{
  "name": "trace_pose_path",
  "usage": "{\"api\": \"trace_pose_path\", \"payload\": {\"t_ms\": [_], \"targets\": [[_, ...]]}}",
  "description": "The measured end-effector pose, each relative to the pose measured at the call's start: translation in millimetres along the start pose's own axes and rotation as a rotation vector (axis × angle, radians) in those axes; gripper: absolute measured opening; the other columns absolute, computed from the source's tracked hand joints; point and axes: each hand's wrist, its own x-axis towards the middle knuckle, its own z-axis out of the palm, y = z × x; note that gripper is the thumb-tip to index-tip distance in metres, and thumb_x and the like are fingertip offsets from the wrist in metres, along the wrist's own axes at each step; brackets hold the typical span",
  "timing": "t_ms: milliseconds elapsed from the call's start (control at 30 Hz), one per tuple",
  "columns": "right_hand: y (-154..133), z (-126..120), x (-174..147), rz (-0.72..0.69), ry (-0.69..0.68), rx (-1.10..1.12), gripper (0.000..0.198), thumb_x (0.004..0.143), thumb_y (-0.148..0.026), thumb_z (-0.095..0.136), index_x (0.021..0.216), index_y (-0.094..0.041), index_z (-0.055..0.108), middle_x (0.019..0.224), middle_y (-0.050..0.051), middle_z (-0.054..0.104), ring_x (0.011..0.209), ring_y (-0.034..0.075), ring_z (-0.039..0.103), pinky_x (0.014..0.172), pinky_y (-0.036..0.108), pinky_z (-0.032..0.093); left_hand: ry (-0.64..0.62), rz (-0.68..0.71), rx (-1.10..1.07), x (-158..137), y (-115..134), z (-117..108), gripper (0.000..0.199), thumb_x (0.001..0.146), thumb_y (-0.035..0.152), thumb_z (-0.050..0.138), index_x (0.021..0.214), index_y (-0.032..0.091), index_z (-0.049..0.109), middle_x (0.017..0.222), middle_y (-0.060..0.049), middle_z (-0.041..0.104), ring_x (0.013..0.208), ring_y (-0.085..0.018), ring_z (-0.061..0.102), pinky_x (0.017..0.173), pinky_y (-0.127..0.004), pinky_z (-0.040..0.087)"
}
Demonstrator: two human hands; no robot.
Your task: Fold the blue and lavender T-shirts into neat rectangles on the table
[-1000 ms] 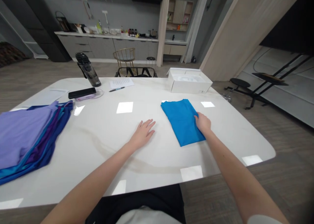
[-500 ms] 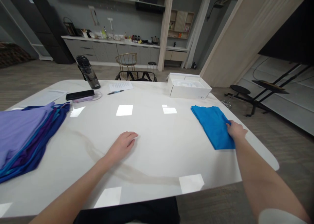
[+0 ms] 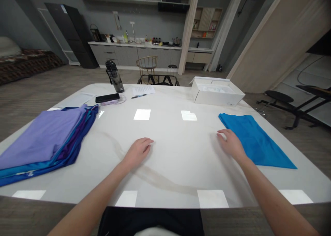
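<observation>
My left hand (image 3: 139, 152) rests near the middle of the white table (image 3: 176, 153), fingers loosely stretched and holding nothing. My right hand (image 3: 231, 143) is over the table just left of a folded bright blue cloth (image 3: 254, 139); its fingers are apart and empty. The blue cloth lies flat on the right side, partly covered by my right hand and wrist. On the left side is a stack of folded garments (image 3: 49, 136), lavender on top with blue and purple layers beneath.
A white open box (image 3: 216, 97) stands at the back right. At the back left are a dark water bottle (image 3: 115, 78), a black phone (image 3: 107, 98), a pen (image 3: 139, 96) and paper sheets (image 3: 143, 90). A chair (image 3: 158, 80) stands behind the far edge.
My right hand has let go of the blue cloth and moved left off it. The view has turned left, bringing more of the garment stack into sight. My left hand stays about where it was.
</observation>
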Motion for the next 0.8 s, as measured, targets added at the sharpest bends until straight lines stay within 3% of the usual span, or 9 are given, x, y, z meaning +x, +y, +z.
{"api": "trace_pose_path", "payload": {"t_ms": [100, 167, 300, 367, 433, 567, 700, 800], "targets": [[-90.5, 38.0, -18.4, -0.205, -0.171, 0.214, 0.029, 0.103, -0.037, 0.047, 0.11, -0.02, 0.07, 0.116, 0.011, 0.07, 0.109, 0.026, 0.065, 0.099, 0.041, 0.049, 0.065, -0.111, 0.162, -1.1, -28.8, -19.0, 0.032, 0.097, 0.019, 0.049, 0.122, 0.024, 0.069, 0.127, -0.009, 0.07, 0.116, -0.026, 0.066, 0.107, -0.046, 0.049], [-150.5, 57.8, -27.9, -0.368, -0.274, 0.251, 0.025, 0.103, -0.034, 0.049, 0.108, -0.022, 0.071, 0.114, 0.009, 0.071, 0.108, 0.025, 0.066, 0.099, 0.042, 0.049, 0.128, -0.249, 0.316, -2.9, -57.9, -43.1, 0.033, 0.096, 0.023, 0.052, 0.125, 0.022, 0.068, 0.137, -0.013, 0.065, 0.123, -0.03, 0.062, 0.114, -0.052, 0.041], [-249.8, 81.7, -36.6, -0.555, -0.384, 0.311, 0.022, 0.105, -0.027, 0.05, 0.111, -0.023, 0.07, 0.114, 0.008, 0.071, 0.11, 0.024, 0.065, 0.096, 0.041, 0.048, 0.248, -0.559, 0.546, -20.5, -135.1, -115.2, 0.042, 0.098, 0.029, 0.049, 0.137, 0.018, 0.061, 0.152, -0.019, 0.051, 0.14, -0.037, 0.048, 0.122, -0.064, 0.022], [-286.4, 89.7, -36.5, -0.593, -0.415, 0.331, 0.02, 0.105, -0.025, 0.051, 0.11, -0.023, 0.07, 0.114, 0.008, 0.071, 0.109, 0.023, 0.065, 0.094, 0.04, 0.048, 0.309, -0.736, 0.607, -37.8, -175.6, -153.8, 0.045, 0.1, 0.031, 0.045, 0.141, 0.016, 0.057, 0.155, -0.021, 0.048, 0.142, -0.039, 0.045, 0.121, -0.068, 0.019], [-315.4, 97.7, -35.1, -0.615, -0.45, 0.352, 0.019, 0.104, -0.024, 0.053, 0.108, -0.023, 0.071, 0.111, 0.007, 0.071, 0.107, 0.023, 0.065, 0.093, 0.039, 0.048, 0.368, -0.913, 0.622, -57.6, -211.0, -186.6, 0.048, 0.101, 0.031, 0.042, 0.143, 0.012, 0.055, 0.154, -0.025, 0.047, 0.143, -0.042, 0.042, 0.117, -0.071, 0.021], [-354.2, 114.4, -32.0, -0.63, -0.511, 0.41, 0.018, 0.103, -0.022, 0.055, 0.103, -0.022, 0.073, 0.107, 0.007, 0.071, 0.104, 0.022, 0.065, 0.092, 0.036, 0.049, 0.289, -1.173, 0.502, -87.1, -254.7, -223.6, 0.047, 0.099, 0.036, 0.046, 0.135, 0.009, 0.059, 0.144, -0.028, 0.055, 0.135, -0.044, 0.05, 0.111, -0.069, 0.031], [-371.9, 125.7, -30.7, -0.628, -0.525, 0.449, 0.018, 0.102, -0.022, 0.055, 0.102, -0.021, 0.073, 0.106, 0.006, 0.071, 0.101, 0.02, 0.065, 0.09, 0.033, 0.049, 0.339, -1.158, 0.458, -94.7, -262.6, -229.0, 0.031, 0.098, 0.032, 0.046, 0.116, 0.018, 0.068, 0.128, -0.019, 0.068, 0.121, -0.037, 0.061, 0.109, -0.06, 0.037], [-373.8, 127.5, -30.5, -0.614, -0.532, 0.472, 0.018, 0.102, -0.022, 0.055, 0.102, -0.021, 0.073, 0.105, 0.006, 0.07, 0.098, 0.019, 0.065, 0.088, 0.032, 0.05, 0.429, -1.111, 0.468, -92.2, -255.1, -224.3, 0.029, 0.1, 0.03, 0.043, 0.113, 0.02, 0.068, 0.12, -0.016, 0.072, 0.115, -0.034, 0.065, 0.108, -0.053, 0.039]]}}
